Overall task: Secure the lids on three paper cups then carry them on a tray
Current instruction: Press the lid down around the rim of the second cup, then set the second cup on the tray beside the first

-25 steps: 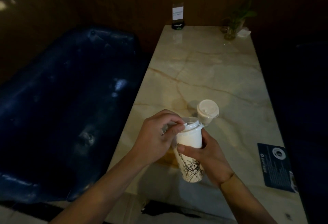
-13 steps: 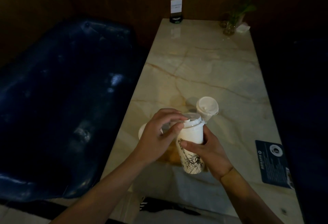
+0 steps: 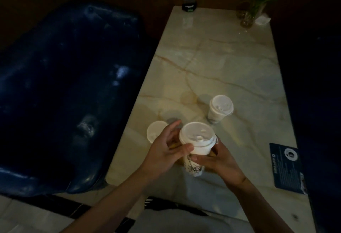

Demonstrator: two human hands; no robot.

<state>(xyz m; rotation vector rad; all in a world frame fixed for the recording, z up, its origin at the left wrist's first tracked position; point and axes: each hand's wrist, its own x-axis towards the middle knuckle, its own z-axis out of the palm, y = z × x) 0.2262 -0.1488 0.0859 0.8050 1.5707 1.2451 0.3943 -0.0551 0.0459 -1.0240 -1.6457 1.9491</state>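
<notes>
Holding the nearest white paper cup with a printed drawing on its side (image 3: 193, 165), the right hand (image 3: 217, 160) wraps its thumb and fingers round the lower wall, while the left hand (image 3: 162, 151) sits against the upper wall with its thumb laid just under the rim and its fingers fairly straight, loosely spread behind the cup. A white plastic lid with a small sip plug (image 3: 197, 135) sits on top and looks level, though whether it has snapped all the way round cannot be told. A cup like this is probably light and thin-walled, so squeezing the middle would flex it and could pop the lid; taking hold low on the wall and pressing down around the lid's edge seems safest. Just left of it, partly behind the left hand, a second white round lidded cup (image 3: 156, 131) stands on the pale marble-patterned worktop (image 3: 212, 66). Farther off to the right, well apart, a third white lidded paper cup (image 3: 219, 110) stands upright. No tray can be made out clearly. A dark printed card (image 3: 286, 166) lies by the right edge.
</notes>
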